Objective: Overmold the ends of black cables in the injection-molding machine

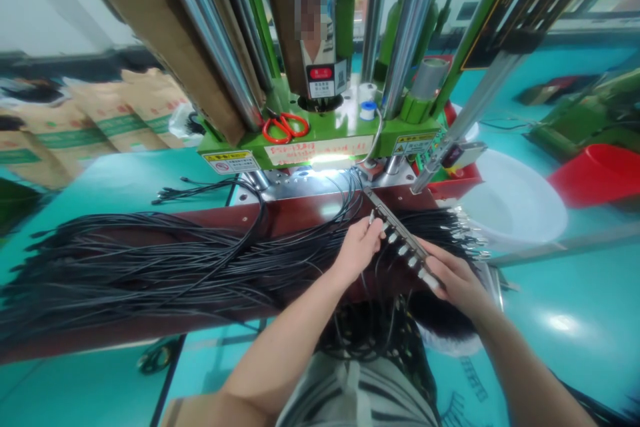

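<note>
A narrow metal bar slants in front of the green machine, with several silvery connectors along its near side. Around the bar's lower right end, my right hand is closed. My left hand pinches a small connector near the bar's upper left part. Black cables run from the machine's lit metal plate toward the bar. A large bundle of black cables lies on the dark red bench to the left of my hands.
Red-handled scissors and a blue-white spool rest on the green machine. Metal columns rise above it. At the right are a white tub and a red bucket. Paper sacks stand at the back left.
</note>
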Action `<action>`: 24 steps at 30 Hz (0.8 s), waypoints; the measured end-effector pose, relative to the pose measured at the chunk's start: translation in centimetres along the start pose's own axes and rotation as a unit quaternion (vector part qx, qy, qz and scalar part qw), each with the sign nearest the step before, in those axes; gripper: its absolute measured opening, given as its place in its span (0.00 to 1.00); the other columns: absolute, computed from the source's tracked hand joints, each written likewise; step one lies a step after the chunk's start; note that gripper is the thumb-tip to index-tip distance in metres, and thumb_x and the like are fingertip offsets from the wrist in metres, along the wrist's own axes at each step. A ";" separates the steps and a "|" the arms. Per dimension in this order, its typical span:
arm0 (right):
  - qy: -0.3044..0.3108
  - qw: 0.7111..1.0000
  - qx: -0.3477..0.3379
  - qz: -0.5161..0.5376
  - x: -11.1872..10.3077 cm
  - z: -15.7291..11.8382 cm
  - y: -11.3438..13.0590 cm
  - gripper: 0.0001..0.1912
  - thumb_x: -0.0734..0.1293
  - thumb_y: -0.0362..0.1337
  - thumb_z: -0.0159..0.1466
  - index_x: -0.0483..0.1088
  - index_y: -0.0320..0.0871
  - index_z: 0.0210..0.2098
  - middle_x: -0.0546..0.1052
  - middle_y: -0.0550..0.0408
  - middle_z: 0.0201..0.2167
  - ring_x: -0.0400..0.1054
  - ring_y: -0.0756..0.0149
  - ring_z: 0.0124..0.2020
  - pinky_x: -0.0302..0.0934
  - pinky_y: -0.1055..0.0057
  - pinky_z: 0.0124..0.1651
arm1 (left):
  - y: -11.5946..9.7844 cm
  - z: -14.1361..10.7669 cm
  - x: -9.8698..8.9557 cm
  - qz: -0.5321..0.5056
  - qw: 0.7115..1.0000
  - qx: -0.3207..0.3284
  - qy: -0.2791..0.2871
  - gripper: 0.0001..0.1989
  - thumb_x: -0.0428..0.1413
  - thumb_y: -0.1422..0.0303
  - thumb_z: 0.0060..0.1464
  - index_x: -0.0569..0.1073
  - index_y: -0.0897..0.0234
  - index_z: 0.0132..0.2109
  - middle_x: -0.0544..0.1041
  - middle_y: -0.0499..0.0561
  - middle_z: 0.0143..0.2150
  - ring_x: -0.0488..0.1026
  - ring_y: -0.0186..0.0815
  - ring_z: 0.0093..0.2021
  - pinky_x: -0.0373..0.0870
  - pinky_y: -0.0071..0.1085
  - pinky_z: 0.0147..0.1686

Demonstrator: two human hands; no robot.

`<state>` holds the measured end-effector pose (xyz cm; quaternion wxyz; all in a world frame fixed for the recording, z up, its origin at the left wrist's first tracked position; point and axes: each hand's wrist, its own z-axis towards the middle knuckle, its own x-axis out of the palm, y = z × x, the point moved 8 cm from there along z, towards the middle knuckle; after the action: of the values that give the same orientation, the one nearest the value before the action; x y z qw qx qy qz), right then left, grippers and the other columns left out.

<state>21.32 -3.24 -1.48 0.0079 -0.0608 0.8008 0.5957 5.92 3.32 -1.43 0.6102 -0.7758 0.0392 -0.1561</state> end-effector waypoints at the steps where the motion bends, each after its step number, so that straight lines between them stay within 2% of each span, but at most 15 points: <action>1: -0.006 1.000 0.006 0.007 -0.2 0.0 -0.1 0.30 0.64 0.50 0.59 0.61 0.42 0.57 0.66 0.57 0.20 0.49 0.78 0.14 0.43 0.79 0.15 | -0.2 0.0 0.1 0.012 1.000 0.006 0.008 0.22 0.46 0.49 0.52 0.61 0.64 0.25 0.55 0.39 0.14 0.47 0.20 0.12 0.43 0.20 0.13; 6: 0.008 0.999 0.019 0.040 -0.5 0.2 -0.7 0.29 0.65 0.49 0.58 0.62 0.44 0.56 0.67 0.55 0.23 0.48 0.78 0.15 0.41 0.79 0.15 | -0.3 -0.1 0.7 0.011 0.998 -0.021 0.061 0.26 0.45 0.46 0.50 0.56 0.64 0.21 0.56 0.42 0.15 0.50 0.21 0.11 0.44 0.21 0.11; 10: 0.038 0.998 0.011 0.050 -0.3 0.4 -0.9 0.30 0.64 0.50 0.59 0.61 0.43 0.57 0.67 0.55 0.24 0.47 0.78 0.15 0.40 0.79 0.15 | -0.4 -0.2 0.8 -0.054 0.993 -0.060 0.084 0.25 0.48 0.47 0.49 0.53 0.63 0.21 0.53 0.40 0.14 0.47 0.21 0.11 0.38 0.20 0.10; 14: 0.048 0.997 0.022 0.048 -0.3 0.4 -1.1 0.30 0.64 0.50 0.59 0.61 0.44 0.57 0.68 0.54 0.25 0.47 0.79 0.16 0.40 0.80 0.15 | -0.6 -0.3 1.0 -0.094 0.985 -0.081 0.119 0.25 0.51 0.49 0.49 0.51 0.62 0.20 0.48 0.38 0.13 0.43 0.19 0.11 0.36 0.19 0.11; 20: 0.060 0.998 0.006 0.028 -0.1 0.4 -0.6 0.30 0.63 0.50 0.60 0.60 0.42 0.57 0.67 0.55 0.23 0.47 0.79 0.15 0.41 0.80 0.15 | -0.2 -0.4 0.8 -0.096 0.984 -0.095 0.120 0.25 0.52 0.50 0.48 0.52 0.63 0.20 0.49 0.38 0.13 0.43 0.19 0.11 0.36 0.18 0.11; 24: 0.051 0.999 -0.008 -0.012 0.0 0.2 0.1 0.30 0.65 0.49 0.57 0.63 0.41 0.56 0.67 0.55 0.20 0.50 0.75 0.15 0.45 0.77 0.14 | 0.2 -0.5 0.4 -0.095 0.984 -0.100 0.110 0.25 0.53 0.49 0.47 0.53 0.63 0.20 0.50 0.39 0.13 0.45 0.19 0.10 0.37 0.19 0.11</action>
<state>21.29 -3.07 -1.43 -0.0263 -0.1012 0.7943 0.5984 6.14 2.70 -1.41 0.5040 -0.8113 0.0477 -0.2924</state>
